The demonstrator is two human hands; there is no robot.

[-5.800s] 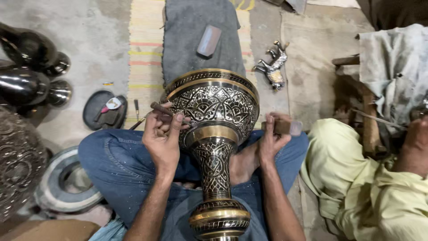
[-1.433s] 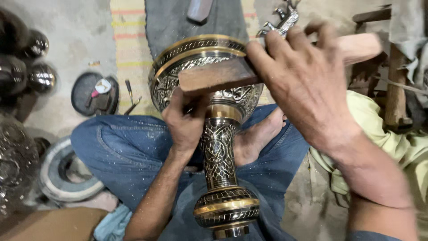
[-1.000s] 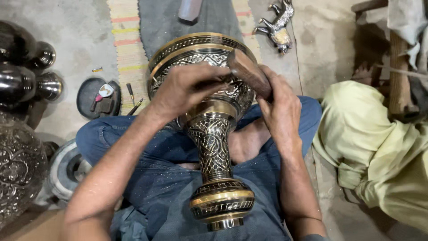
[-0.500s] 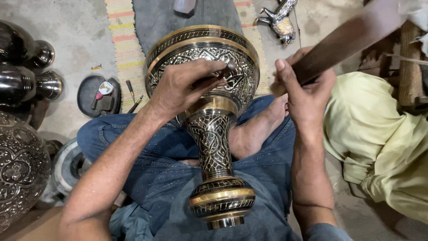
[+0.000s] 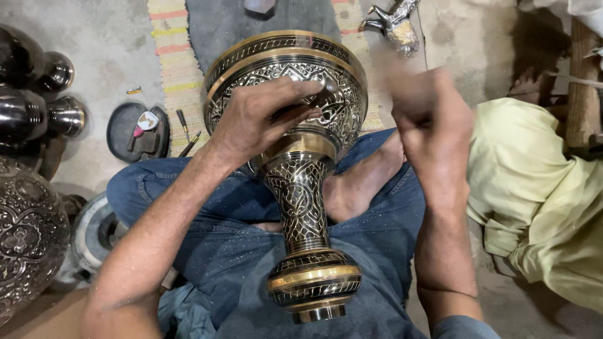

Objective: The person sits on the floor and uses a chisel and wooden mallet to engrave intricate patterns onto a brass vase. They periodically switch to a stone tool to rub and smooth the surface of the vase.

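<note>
A large brass vase [image 5: 300,188] with black engraved patterns lies across my lap in blue jeans, its wide bowl pointing away from me. My left hand [image 5: 257,119] rests on the bowl and pinches a thin metal chisel [image 5: 317,100], tip against the engraved surface. My right hand [image 5: 433,119] is a closed fist just right of the bowl, blurred by motion. The wooden mallet it grips is smeared and barely visible. My bare foot [image 5: 352,194] lies beside the vase stem.
Dark engraved and polished vessels [image 5: 28,157] stand at the left. A dark round tray with small tools [image 5: 135,129] lies on the floor near a striped mat [image 5: 173,56]. A metal animal figure [image 5: 396,22] sits beyond. Another person in pale yellow clothing [image 5: 540,194] sits at right.
My right hand, raised high with the wooden mallet half a second ago, has swung down toward the chisel. My left hand has kept the chisel on the bowl.
</note>
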